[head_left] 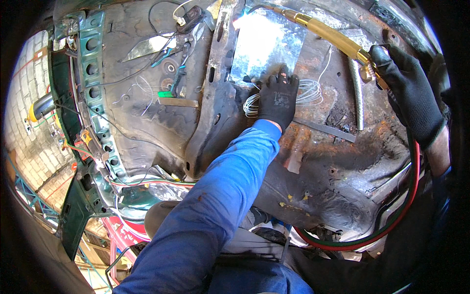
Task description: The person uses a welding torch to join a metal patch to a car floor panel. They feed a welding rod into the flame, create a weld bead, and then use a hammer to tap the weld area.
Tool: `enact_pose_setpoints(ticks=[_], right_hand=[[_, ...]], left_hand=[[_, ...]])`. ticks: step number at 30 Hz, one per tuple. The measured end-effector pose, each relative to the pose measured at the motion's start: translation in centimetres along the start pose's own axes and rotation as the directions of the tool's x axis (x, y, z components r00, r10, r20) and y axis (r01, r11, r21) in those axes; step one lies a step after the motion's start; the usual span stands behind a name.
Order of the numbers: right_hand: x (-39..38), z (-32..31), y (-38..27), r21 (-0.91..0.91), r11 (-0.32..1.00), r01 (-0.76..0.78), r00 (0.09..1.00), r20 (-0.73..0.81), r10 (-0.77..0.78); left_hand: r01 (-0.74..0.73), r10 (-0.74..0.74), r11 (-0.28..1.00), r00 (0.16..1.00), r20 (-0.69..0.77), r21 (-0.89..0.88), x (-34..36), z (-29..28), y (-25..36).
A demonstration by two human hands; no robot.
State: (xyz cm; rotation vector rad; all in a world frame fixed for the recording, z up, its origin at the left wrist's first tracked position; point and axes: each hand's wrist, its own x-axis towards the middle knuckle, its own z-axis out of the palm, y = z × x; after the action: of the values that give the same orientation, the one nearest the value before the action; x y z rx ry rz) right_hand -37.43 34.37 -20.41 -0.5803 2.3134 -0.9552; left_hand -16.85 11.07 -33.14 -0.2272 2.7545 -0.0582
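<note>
My right hand (411,90), in a black glove, is closed round the rear end of a brass gas torch (333,39). The torch slants up to the left, its thin bent tip reaching the top left corner of a shiny sheet metal patch (267,49). Bright light glares at that corner and washes out much of the patch. My left hand (278,100), also in a black glove, lies with fingers stretched out on the patch's near edge. Beneath that hand, a coil of thin wire (309,92) sticks out on both sides.
Left of the raised floor rib (208,112) lie blue-handled snips (178,76), a green-ended tool (166,94) and a metal offcut (147,48). A flat grey strip (325,130) rests near my left wrist. Red and green hoses (413,181) loop below my right hand.
</note>
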Motion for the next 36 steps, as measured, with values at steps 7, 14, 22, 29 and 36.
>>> enact_pose_setpoints(ticks=[7,14,22,29,36], right_hand=[[-0.3,0.2,0.9,-0.213,0.934,0.286,0.955,-0.011,-0.296],[0.3,0.3,3.0,-0.202,0.966,0.163,0.982,-0.063,-0.179],[-0.6,-1.1,5.6,-0.678,0.597,0.428,0.865,0.116,-0.488],[-1.4,-1.2,3.3,-0.401,0.876,0.267,0.955,-0.009,-0.295],[-0.7,-0.2,-0.4,0.067,0.998,0.023,0.999,0.029,-0.025]], left_hand=[[-0.055,0.055,0.998,0.998,-0.033,0.009,0.7,-0.1,0.1],[-0.118,0.124,0.989,0.990,-0.062,0.088,1.5,0.4,0.4],[-0.156,0.153,0.985,0.987,0.045,0.073,1.2,-0.1,0.5],[-0.131,0.127,0.991,0.985,0.117,0.031,1.0,0.0,0.7],[-0.076,0.070,0.994,0.995,0.071,0.080,-0.4,0.2,-0.1]])
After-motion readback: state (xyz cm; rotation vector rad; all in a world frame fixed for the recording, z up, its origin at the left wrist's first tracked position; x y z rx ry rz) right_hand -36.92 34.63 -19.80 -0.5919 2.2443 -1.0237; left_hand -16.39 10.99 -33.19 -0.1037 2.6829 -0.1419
